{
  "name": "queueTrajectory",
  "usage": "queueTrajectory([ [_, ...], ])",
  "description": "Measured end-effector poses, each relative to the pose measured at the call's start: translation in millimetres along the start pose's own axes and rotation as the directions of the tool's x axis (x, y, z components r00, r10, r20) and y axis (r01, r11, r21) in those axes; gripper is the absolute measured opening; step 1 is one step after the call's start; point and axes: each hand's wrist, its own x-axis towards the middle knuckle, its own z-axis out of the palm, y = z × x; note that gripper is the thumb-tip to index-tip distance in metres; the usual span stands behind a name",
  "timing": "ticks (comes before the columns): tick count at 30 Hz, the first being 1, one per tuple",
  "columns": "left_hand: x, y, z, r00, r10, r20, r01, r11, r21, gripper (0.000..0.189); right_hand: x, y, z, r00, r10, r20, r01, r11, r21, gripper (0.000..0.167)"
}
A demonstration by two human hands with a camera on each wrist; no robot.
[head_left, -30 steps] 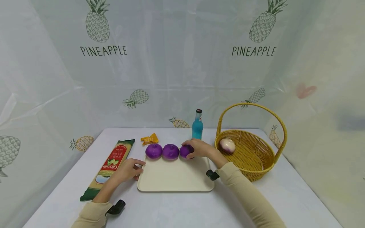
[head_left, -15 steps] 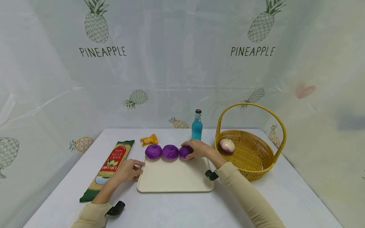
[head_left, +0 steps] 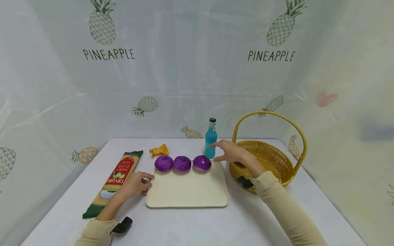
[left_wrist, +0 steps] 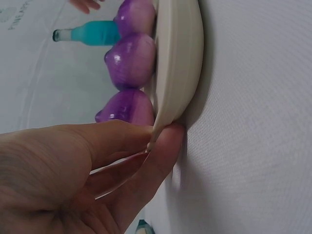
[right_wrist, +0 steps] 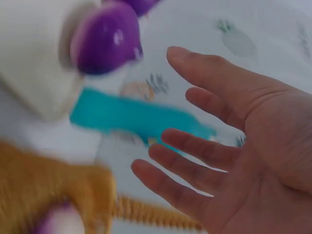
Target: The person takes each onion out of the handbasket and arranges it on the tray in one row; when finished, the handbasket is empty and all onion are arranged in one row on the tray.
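Note:
Three purple onions (head_left: pixel 182 164) stand in a row along the far edge of a cream tray (head_left: pixel 187 191). The left hand (head_left: pixel 135 184) pinches the tray's left rim between thumb and fingers, as the left wrist view shows up close. Just right of the rightmost onion (head_left: pixel 201 163), the right hand (head_left: pixel 232 152) is raised with spread fingers and holds nothing. It overlaps the left side of a wicker basket (head_left: pixel 297 167) in the head view. A white and purple onion (right_wrist: pixel 61 222) lies in that basket, hidden behind the right hand and wrist in the head view.
A blue bottle (head_left: pixel 210 138) stands behind the tray's far right corner, close to the right hand. An orange wrapped packet (head_left: pixel 159 150) lies behind the onions. Along the left side lies a long red and green Olivoila package (head_left: pixel 115 182), partly under the left forearm.
The right hand has let go of the rightmost onion and moved right and up toward the basket. That onion stays on the tray. The left hand keeps its place at the rim.

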Motion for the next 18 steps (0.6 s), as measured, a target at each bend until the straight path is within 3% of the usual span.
queueTrajectory([
  [7,2.0,0.3,0.2,1.000,-0.005,0.000,0.005,1.000,0.003,0.032,-26.9,45,-28,0.999,-0.030,-0.043,0.032,0.999,0.041,0.054],
  [11,1.8,-0.1,1.0,1.000,-0.003,0.000,0.003,1.000,-0.005,0.032,-37.5,76,-31,0.999,-0.028,-0.035,0.032,0.992,0.123,0.054],
  [18,-0.7,1.1,0.9,1.000,-0.009,-0.003,0.009,1.000,-0.008,0.031,-46.1,117,-26,1.000,0.002,-0.022,0.001,0.989,0.145,0.054],
])
